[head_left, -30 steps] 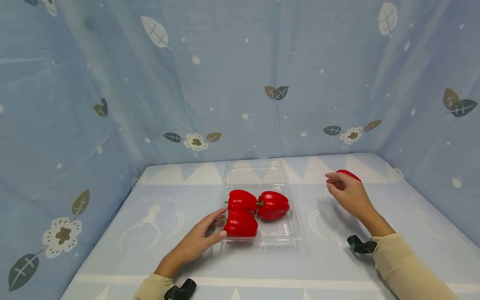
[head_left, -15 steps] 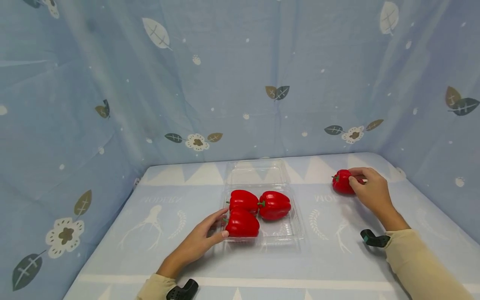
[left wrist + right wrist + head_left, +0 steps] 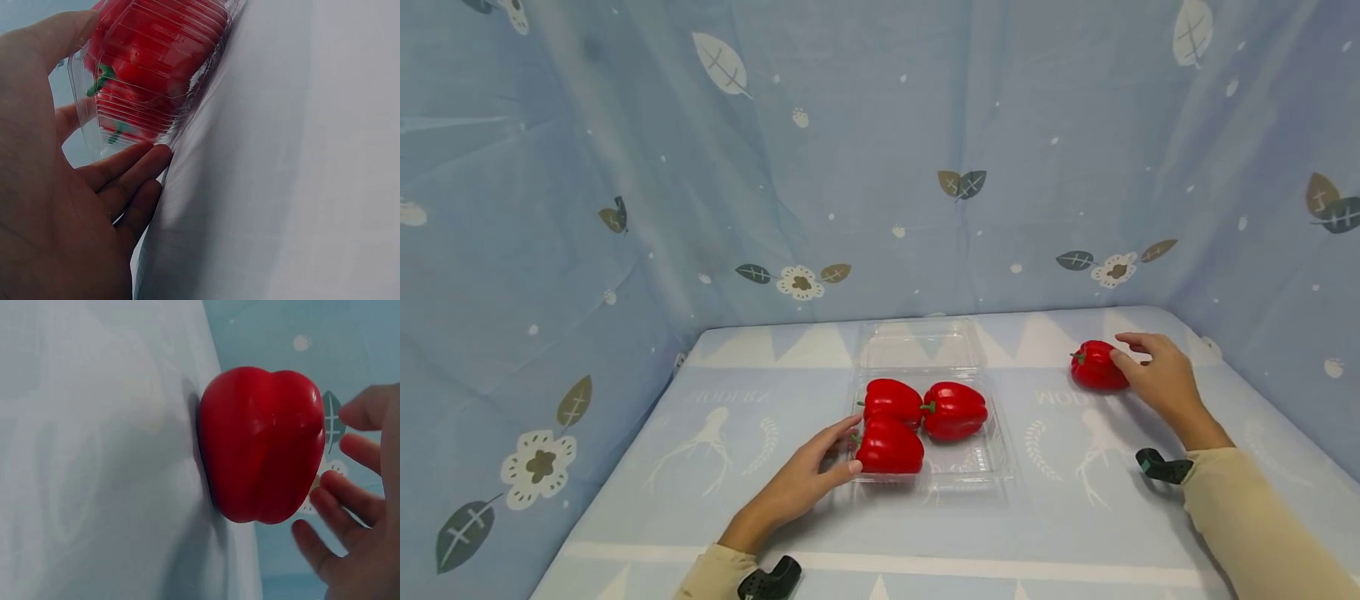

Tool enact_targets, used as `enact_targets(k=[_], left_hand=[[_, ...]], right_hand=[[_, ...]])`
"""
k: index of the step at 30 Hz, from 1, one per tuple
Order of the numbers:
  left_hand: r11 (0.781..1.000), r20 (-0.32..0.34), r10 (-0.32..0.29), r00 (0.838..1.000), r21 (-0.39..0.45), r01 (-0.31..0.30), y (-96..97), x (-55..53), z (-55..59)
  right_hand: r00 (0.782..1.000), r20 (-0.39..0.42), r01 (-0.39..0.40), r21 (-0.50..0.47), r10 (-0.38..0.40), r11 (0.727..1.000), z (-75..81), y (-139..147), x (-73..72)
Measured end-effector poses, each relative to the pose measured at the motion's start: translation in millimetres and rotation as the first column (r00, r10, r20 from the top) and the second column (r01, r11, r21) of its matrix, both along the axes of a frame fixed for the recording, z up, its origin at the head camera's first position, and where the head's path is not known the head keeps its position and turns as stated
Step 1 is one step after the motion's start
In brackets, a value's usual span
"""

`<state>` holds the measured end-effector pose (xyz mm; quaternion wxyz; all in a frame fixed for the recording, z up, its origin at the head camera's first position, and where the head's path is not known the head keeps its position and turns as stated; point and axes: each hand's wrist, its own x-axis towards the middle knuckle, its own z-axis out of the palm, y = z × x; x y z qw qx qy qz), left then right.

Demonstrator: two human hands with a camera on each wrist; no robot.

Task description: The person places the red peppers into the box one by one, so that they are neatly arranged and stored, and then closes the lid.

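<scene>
A clear plastic clamshell container [image 3: 955, 461] stands mid-table with its lid [image 3: 917, 343] folded back. Inside lie three red bell peppers: one at the front left [image 3: 891, 446], one behind it [image 3: 892, 398], one on the right [image 3: 957, 411]. My left hand [image 3: 801, 475] rests at the container's left side; in the left wrist view the thumb is at its rim and the lightly bent fingers lie along its wall. Farther right, a single red bell pepper [image 3: 262, 447] lies on the table. My right hand [image 3: 1161, 375] is beside it, fingers loose and apart from it in the right wrist view.
A pale patterned cloth covers the table [image 3: 730, 500]. Blue curtains [image 3: 850, 167] with leaves and flowers hang behind it and along both sides. Black wrist devices sit below the left sleeve [image 3: 715, 575] and the right sleeve [image 3: 1247, 500].
My right hand has moved right, from in front of the lone bell pepper to its right side, uncovering it. My left hand and the container stay in place; the head view shifts slightly.
</scene>
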<state>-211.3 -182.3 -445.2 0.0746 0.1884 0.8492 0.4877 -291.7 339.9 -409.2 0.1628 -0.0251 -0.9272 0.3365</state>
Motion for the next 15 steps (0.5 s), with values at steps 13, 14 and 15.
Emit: enact_targets(k=[13,14,15], left_hand=[[1.000,0.000,0.005,1.000,-0.008,-0.005,1.0,0.3,-0.6],[1.000,-0.001,0.006,1.000,-0.011,-0.006,0.8,0.2,-0.6],[1.000,-0.002,0.006,1.000,-0.012,-0.006,0.6,0.0,-0.4]], right_hand=[[0.960,0.261,-0.077,-0.113,0.105,0.991,-6.0,13,-13.1],[0.957,0.267,-0.080,-0.122,0.110,0.989,-5.9,12,-12.6],[0.955,0.272,-0.084,-0.133,0.118,0.988,-5.6,12,-11.9]])
